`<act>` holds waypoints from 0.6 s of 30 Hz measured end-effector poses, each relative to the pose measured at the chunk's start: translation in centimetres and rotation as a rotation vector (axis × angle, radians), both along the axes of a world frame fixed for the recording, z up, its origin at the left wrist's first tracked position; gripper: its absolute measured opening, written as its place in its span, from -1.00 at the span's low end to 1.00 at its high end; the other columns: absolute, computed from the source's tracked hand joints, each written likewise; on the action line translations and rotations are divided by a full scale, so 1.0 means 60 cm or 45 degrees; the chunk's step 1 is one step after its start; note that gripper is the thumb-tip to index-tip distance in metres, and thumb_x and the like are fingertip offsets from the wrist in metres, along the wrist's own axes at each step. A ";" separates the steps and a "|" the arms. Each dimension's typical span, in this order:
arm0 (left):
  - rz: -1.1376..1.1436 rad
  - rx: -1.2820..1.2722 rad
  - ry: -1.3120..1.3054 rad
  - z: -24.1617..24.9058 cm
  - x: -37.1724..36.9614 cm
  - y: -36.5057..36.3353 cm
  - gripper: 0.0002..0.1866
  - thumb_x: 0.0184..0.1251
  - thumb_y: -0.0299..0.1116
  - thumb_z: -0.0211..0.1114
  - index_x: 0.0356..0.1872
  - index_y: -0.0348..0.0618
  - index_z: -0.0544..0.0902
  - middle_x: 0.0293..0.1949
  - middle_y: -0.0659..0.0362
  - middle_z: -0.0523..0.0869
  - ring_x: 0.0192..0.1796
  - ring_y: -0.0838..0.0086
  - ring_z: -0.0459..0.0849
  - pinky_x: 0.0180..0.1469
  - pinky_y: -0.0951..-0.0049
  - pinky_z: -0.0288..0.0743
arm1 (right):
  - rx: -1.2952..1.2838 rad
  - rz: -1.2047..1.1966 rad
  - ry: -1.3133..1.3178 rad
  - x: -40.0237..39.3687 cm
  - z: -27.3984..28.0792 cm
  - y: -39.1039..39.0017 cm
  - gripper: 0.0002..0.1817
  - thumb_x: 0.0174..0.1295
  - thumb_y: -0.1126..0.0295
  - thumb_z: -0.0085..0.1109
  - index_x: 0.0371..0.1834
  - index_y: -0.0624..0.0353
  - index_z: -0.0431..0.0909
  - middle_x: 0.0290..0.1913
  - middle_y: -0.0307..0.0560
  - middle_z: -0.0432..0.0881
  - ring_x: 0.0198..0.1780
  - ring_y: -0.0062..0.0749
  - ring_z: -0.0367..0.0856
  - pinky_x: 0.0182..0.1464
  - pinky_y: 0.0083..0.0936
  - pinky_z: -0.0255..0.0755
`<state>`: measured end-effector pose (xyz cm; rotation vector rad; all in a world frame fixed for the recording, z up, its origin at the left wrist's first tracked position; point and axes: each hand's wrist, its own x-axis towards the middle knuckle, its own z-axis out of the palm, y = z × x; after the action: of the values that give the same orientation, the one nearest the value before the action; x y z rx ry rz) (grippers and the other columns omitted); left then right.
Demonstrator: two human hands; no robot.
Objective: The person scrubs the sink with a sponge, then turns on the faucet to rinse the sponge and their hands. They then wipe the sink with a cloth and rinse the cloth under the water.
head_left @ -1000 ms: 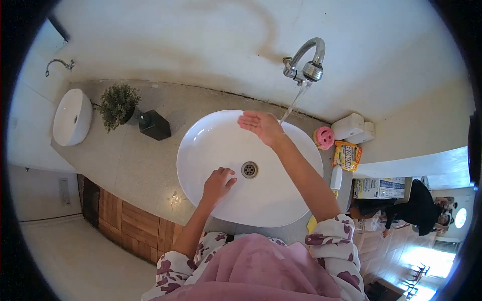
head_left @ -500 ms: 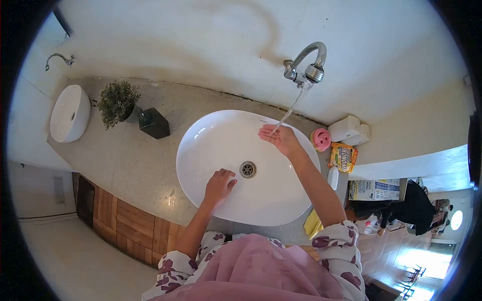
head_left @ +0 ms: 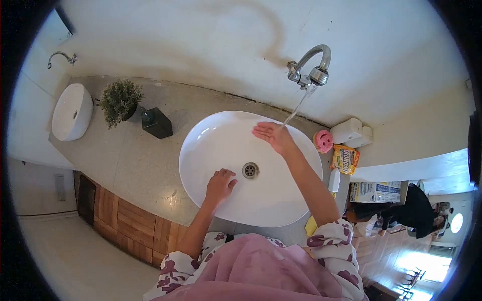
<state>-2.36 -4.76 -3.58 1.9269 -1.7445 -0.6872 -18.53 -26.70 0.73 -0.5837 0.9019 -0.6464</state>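
Water runs from a chrome faucet (head_left: 320, 75) on the wall and lands on my right hand (head_left: 273, 136), held palm up over the far right part of a white oval sink (head_left: 221, 145). Its fingers are stretched out and hold nothing. My left hand (head_left: 220, 185) hangs over the near left part of the bowl, thumb apart from loosely bent fingers, with nothing in it. Between the two hands lies the metal drain (head_left: 250, 170).
Left on the counter (head_left: 150, 165) stand a dark green bottle (head_left: 156, 123), a potted plant (head_left: 119, 100) and a second sink (head_left: 72, 113). Right are a pink item (head_left: 323, 141), an orange packet (head_left: 345, 159) and a white bottle (head_left: 334, 180). A person in black (head_left: 416, 210) is farther right.
My right hand has shifted slightly left, so the water now meets it nearer the wrist. My left hand has hardly moved. The view has moved slightly.
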 end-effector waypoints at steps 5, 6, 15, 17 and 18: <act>-0.014 0.032 0.006 0.000 -0.002 -0.002 -0.76 0.19 -0.27 0.30 -0.14 -0.07 0.59 -0.10 0.13 0.60 0.01 0.22 0.56 -0.02 0.21 0.51 | 0.066 -0.160 0.136 -0.057 -0.020 0.005 -0.59 0.33 0.43 -0.18 -0.01 0.73 0.32 -0.06 0.44 0.52 -0.01 0.13 0.59 0.12 -0.13 0.55; -0.014 0.009 0.014 0.000 -0.002 -0.001 -0.76 0.19 -0.28 0.30 -0.14 -0.07 0.59 -0.09 0.14 0.60 0.02 0.21 0.56 -0.01 0.21 0.51 | 0.069 -0.161 0.136 -0.052 -0.019 0.005 -0.59 0.33 0.43 -0.18 -0.01 0.73 0.32 -0.06 0.44 0.52 -0.01 0.13 0.59 0.12 -0.13 0.55; -0.002 -0.069 0.018 -0.011 0.000 0.002 -0.77 0.19 -0.29 0.30 -0.14 -0.07 0.61 -0.04 0.14 0.62 0.07 0.21 0.55 0.03 0.21 0.50 | -0.110 0.112 -0.138 0.038 0.052 -0.005 -0.56 0.40 0.36 -0.24 0.13 0.58 0.34 0.09 0.33 0.50 0.09 -0.02 0.57 0.23 -0.30 0.46; -0.002 -0.050 0.038 -0.008 0.001 0.002 -0.76 0.19 -0.29 0.30 -0.13 -0.07 0.61 -0.04 0.14 0.62 0.07 0.22 0.55 0.03 0.21 0.50 | -0.116 -0.003 -0.055 0.008 0.023 -0.007 -0.56 0.40 0.36 -0.25 0.12 0.59 0.35 0.07 0.35 0.50 0.09 0.00 0.57 0.22 -0.29 0.47; -0.005 -0.056 0.025 -0.009 0.001 0.001 -0.76 0.19 -0.29 0.30 -0.13 -0.07 0.61 -0.04 0.14 0.62 0.08 0.22 0.55 0.03 0.22 0.50 | -0.118 -0.003 -0.051 -0.009 0.011 -0.007 -0.56 0.40 0.36 -0.25 0.12 0.59 0.35 0.07 0.35 0.50 0.09 0.00 0.57 0.22 -0.29 0.47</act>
<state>-2.33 -4.72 -4.09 1.8819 -1.7376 -0.6613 -19.06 -27.14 1.42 -0.6500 0.8387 -0.7027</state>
